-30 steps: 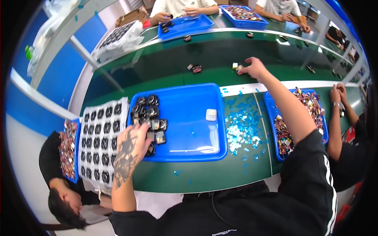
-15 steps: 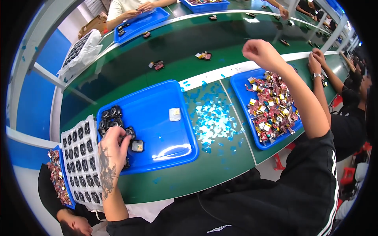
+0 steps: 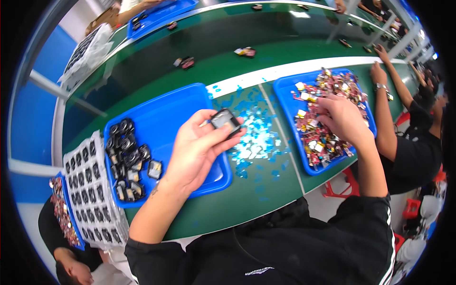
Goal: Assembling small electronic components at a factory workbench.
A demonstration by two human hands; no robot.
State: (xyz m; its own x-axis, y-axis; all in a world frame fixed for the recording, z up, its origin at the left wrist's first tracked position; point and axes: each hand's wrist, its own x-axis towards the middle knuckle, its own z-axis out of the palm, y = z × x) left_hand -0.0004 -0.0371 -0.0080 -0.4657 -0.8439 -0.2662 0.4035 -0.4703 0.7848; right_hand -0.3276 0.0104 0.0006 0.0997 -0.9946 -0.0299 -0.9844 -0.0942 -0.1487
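Observation:
My left hand (image 3: 197, 149) is raised over the left blue tray (image 3: 164, 114) and holds a small black square part (image 3: 225, 120) between thumb and fingertips. A cluster of the same black parts (image 3: 129, 159) lies at the tray's left end. My right hand (image 3: 343, 118) reaches into the right blue tray (image 3: 285, 90), fingers down in a heap of small red and mixed-colour pieces (image 3: 327, 114). I cannot tell whether those fingers have closed on a piece.
Light blue scraps (image 3: 254, 137) litter the green bench between the trays. A white gridded tray of black parts (image 3: 88, 190) sits at the far left. Another person's arm (image 3: 384, 109) rests by the right tray. Loose parts (image 3: 244, 51) lie on the green conveyor.
My left hand has lifted off the pile of black parts with one part in it. My right hand has dropped from the far conveyor into the right tray.

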